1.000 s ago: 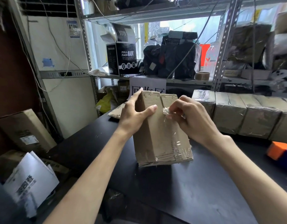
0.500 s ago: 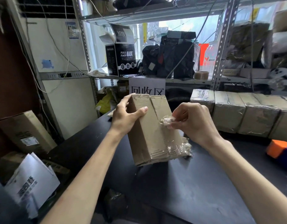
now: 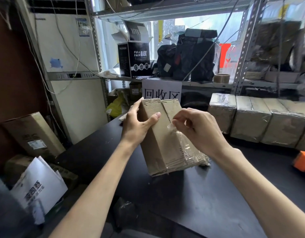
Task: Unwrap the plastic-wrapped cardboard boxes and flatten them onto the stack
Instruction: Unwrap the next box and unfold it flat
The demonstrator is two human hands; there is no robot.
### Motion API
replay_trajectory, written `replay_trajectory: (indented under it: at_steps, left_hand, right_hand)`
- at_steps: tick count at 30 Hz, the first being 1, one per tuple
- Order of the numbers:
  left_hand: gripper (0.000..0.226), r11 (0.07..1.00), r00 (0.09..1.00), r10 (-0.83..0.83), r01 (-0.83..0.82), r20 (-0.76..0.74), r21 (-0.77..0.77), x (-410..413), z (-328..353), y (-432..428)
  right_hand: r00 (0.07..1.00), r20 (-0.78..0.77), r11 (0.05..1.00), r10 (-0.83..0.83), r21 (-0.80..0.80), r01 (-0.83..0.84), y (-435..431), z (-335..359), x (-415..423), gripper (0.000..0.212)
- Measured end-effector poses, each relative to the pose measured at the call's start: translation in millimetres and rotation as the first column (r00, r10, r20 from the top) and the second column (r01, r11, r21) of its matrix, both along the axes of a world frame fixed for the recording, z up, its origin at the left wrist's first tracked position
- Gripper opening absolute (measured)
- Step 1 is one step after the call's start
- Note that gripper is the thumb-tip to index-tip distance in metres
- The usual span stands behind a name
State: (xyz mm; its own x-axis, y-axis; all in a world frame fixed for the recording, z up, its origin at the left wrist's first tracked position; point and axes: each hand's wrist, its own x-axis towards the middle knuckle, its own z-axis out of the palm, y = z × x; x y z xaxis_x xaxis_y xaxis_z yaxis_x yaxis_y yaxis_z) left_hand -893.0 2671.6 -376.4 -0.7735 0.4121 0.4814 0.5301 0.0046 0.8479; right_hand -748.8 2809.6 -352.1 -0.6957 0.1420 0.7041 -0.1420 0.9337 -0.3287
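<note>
While our left hand (image 3: pixel 138 125) grips the cardboard bundle (image 3: pixel 158 148) on end on the black table (image 3: pixel 217 194), our right hand (image 3: pixel 201 133) pinches its plastic wrap (image 3: pixel 172 126).
Left thumb presses the front face, fingers curl behind; the wrap clings to the bundle's lower half, below our right fingertips.

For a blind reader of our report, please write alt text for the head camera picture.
A person's left hand holds a bundle of flattened cardboard boxes over a black table, while the right hand pinches its clear plastic wrap. Wrapped bundles wait behind.
</note>
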Motion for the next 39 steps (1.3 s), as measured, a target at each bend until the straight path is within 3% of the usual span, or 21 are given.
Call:
replay_trajectory:
  at_steps: [3, 8, 10, 13, 16, 21, 25, 29, 32, 35, 39]
  left_hand:
    - [0.108, 0.999, 0.999, -0.012, 0.010, -0.041, -0.035, 3.4, -0.2, -1.6]
    - [0.115, 0.996, 0.997, -0.056, 0.052, -0.057, -0.075, 7.5, 0.3, -2.2]
    - [0.117, 0.996, 0.997, -0.056, 0.052, -0.044, -0.076, 6.6, 0.1, -1.1]
    - [0.120, 0.997, 0.999, -0.038, 0.037, -0.006, -0.072, 5.3, -1.0, -0.5]
    - [0.118, 0.995, 0.999, -0.043, 0.041, -0.025, -0.093, 10.6, 0.9, 1.3]
    - [0.110, 0.992, 0.989, -0.060, 0.074, 0.138, -0.101, 24.0, -11.2, 1.5]
    - [0.134, 0.989, 0.936, -0.078, 0.115, 0.344, -0.088, 18.1, -27.0, 4.3]
    - [0.147, 0.983, 0.929, -0.065, 0.122, 0.364, -0.138, 9.8, -25.4, 8.6]
    - [0.156, 0.992, 0.944, -0.053, 0.086, 0.324, -0.088, 7.4, -21.7, 9.6]
    - [0.152, 0.998, 0.974, 0.033, -0.022, 0.226, -0.055, 4.3, -17.4, 7.0]
    - [0.150, 0.998, 0.981, 0.052, -0.044, 0.187, -0.050, -2.1, -22.3, -0.1]
  right_hand:
    - [0.997, -0.075, 1.000, 0.000, -0.030, -0.003, 0.6, 0.2, -3.3, 0.009]
    - [0.981, -0.194, 0.998, -0.014, 0.060, 0.027, -2.0, -11.5, -2.8, 0.009]
    - [0.985, -0.169, 0.998, 0.029, 0.052, -0.020, 0.4, -11.7, -0.4, 0.022]
    - [0.992, -0.043, 0.991, 0.116, 0.075, -0.112, 7.1, -9.7, 2.9, 0.019]
    - [0.997, -0.020, 0.995, 0.073, 0.075, -0.072, 12.1, -10.9, 3.3, 0.029]
    - [0.992, -0.079, 0.992, 0.100, -0.074, -0.106, 18.4, -15.9, 7.9, 0.018]
    - [0.991, -0.080, 0.993, 0.107, -0.042, -0.110, 18.3, -19.8, 8.8, 0.015]
    - [0.993, -0.088, 0.997, 0.080, -0.011, -0.081, 21.9, -20.0, 9.9, 0.020]
    - [0.993, -0.082, 0.996, 0.088, -0.004, -0.089, 20.3, -17.2, 10.0, 0.020]
    - [0.993, 0.008, 0.990, 0.120, 0.071, -0.121, 19.2, -12.9, 8.5, 0.018]
    - [0.946, 0.290, 0.988, 0.145, 0.009, -0.155, 17.8, -11.0, 3.2, 0.026]
